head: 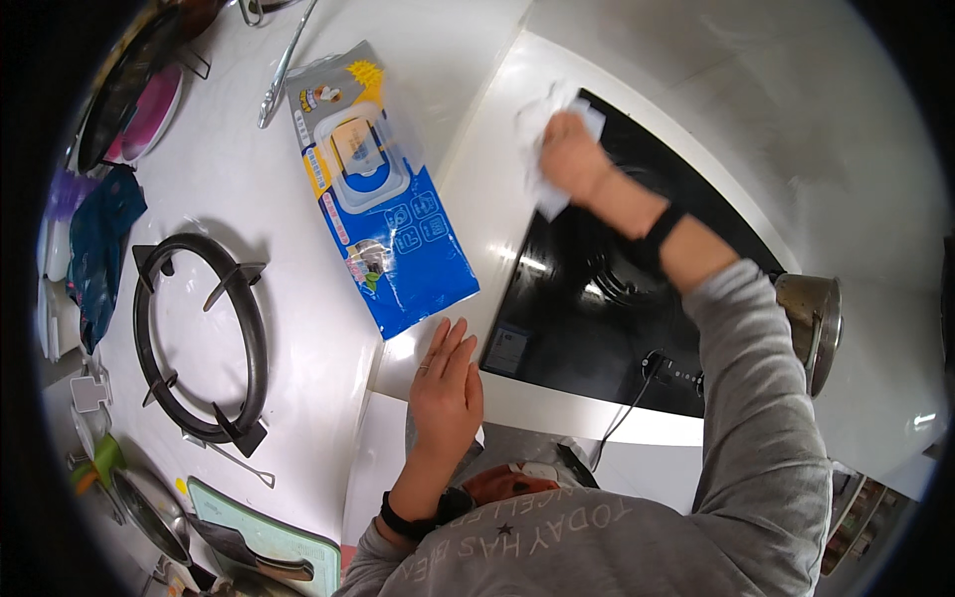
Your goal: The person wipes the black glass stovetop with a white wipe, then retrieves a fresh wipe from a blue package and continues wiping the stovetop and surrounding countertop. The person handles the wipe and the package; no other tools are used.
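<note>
My right hand (573, 158) is closed on a white wipe (553, 201), pressed down at the far left corner of a black glass cooktop (574, 328) and the white counter beside it. Close to the counter's near edge, my left hand (448, 392) lies palm down with its fingers extended and nothing visible in it. Just beyond its fingertips is a large blue and grey pack of wipes (418, 261), its plastic lid closed. A thin dark cable (625, 418) runs over the cooktop's near edge by the controls.
A black pan support ring (257, 336) stands on the left counter, with a metal utensil (280, 82) farther back. Pans and a pink bowl (153, 112) sit at the far left. A green cutting board (254, 522) bears a knife (254, 556). Right of the cooktop stands a metal pot (806, 321).
</note>
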A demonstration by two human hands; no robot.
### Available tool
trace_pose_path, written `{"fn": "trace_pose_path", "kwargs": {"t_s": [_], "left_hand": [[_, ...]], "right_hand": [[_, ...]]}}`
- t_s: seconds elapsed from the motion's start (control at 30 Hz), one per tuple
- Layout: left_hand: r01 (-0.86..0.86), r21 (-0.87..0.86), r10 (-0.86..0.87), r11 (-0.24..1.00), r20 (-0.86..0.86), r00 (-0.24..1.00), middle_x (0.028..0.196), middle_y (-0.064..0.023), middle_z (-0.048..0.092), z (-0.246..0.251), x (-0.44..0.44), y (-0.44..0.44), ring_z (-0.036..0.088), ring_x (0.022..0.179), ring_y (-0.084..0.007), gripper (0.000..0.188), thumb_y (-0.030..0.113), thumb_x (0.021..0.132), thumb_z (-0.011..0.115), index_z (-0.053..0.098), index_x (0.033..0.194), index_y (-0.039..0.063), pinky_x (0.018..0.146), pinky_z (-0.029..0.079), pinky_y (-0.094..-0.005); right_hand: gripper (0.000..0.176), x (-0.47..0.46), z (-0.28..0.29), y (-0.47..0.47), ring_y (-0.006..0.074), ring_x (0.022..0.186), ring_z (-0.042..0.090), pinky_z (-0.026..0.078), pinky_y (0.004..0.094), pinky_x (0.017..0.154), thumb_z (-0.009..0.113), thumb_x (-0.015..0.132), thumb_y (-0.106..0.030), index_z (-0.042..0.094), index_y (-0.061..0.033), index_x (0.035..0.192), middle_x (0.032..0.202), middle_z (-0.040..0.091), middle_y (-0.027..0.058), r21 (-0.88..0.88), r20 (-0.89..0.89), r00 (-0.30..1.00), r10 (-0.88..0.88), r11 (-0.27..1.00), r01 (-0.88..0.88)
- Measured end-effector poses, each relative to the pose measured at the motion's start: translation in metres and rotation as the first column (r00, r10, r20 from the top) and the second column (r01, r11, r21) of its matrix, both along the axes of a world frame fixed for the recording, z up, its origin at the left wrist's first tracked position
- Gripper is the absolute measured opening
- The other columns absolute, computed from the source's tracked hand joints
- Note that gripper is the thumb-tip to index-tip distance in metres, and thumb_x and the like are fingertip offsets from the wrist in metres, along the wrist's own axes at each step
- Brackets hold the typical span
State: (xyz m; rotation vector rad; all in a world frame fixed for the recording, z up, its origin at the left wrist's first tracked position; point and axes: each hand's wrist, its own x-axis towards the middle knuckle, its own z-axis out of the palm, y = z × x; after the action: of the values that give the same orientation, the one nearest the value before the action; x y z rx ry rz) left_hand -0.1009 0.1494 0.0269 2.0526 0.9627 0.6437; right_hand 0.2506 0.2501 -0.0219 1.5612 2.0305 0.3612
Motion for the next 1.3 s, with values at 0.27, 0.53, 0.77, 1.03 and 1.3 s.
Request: {"fn": "trace_pose_path", "kwargs": {"t_s": [0.27, 0.53, 0.77, 1.03, 1.3], "left_hand": [[0.035, 0.019, -0.034, 0.999, -0.018, 0.999, 0.123, -0.0164, 0.060, 0.004, -0.005, 0.006, 0.051, 0.123, -0.0325, 0.028, -0.006, 0.080, 0.055, 0.062, 0.107, -0.003, 0.097, 0.045, -0.0390], [0.000, 0.061, 0.006, 0.998, -0.091, 0.996, 0.121, -0.0165, 0.061, -0.004, -0.034, 0.000, 0.052, 0.122, -0.0334, 0.025, -0.003, 0.081, 0.057, 0.062, 0.106, -0.004, 0.095, 0.046, -0.0401], [-0.082, 0.091, 0.090, 0.992, -0.089, 0.992, 0.120, -0.0174, 0.061, -0.008, -0.062, -0.015, 0.053, 0.121, -0.0325, 0.025, -0.002, 0.081, 0.057, 0.062, 0.105, -0.004, 0.092, 0.048, -0.0398], [-0.146, 0.109, 0.153, 0.983, -0.058, 0.986, 0.119, -0.0167, 0.061, 0.009, -0.077, -0.047, 0.053, 0.120, -0.0324, 0.025, -0.003, 0.081, 0.057, 0.062, 0.106, -0.004, 0.091, 0.048, -0.0397], [-0.212, 0.112, 0.218, 0.971, -0.046, 0.975, 0.119, -0.0167, 0.061, 0.009, -0.094, -0.079, 0.054, 0.119, -0.0329, 0.026, -0.001, 0.082, 0.057, 0.062, 0.107, -0.003, 0.093, 0.047, -0.0394]], "right_hand": [[0.037, -0.149, 0.028, -0.123, 0.0419, 0.108, 0.055, 0.037, 0.0490, 0.103, 0.056, 0.070, -0.019, 0.068, 0.0094, 0.090, 0.108, 0.060, 0.0304, 0.131, -0.385, 0.910, 0.153, 0.985, -0.110], [0.032, -0.035, 0.001, -0.020, 0.0405, 0.106, 0.054, 0.035, 0.0481, 0.096, 0.052, 0.078, -0.019, 0.069, 0.0050, 0.093, 0.106, 0.062, 0.0278, 0.147, -0.069, 0.987, -0.142, 0.977, 0.151], [0.015, -0.135, 0.015, -0.081, 0.0274, 0.075, 0.059, 0.038, 0.0434, 0.075, 0.059, 0.069, -0.018, 0.070, -0.0079, 0.067, 0.070, 0.065, 0.0094, -0.014, -0.127, 0.991, 0.034, 0.999, -0.036], [0.029, -0.274, 0.009, -0.183, 0.0513, 0.097, 0.059, 0.032, 0.0681, 0.094, 0.056, 0.071, -0.020, 0.071, 0.0039, 0.079, 0.089, 0.065, 0.0319, 0.117, -0.377, 0.913, 0.156, 0.986, -0.121], [0.059, -0.286, 0.008, -0.259, 0.0529, 0.127, 0.036, 0.028, 0.0531, 0.109, 0.055, 0.077, -0.015, 0.044, 0.0221, 0.121, 0.133, 0.038, 0.0400, 0.018, -0.517, 0.856, -0.001, 1.000, 0.012]]}}
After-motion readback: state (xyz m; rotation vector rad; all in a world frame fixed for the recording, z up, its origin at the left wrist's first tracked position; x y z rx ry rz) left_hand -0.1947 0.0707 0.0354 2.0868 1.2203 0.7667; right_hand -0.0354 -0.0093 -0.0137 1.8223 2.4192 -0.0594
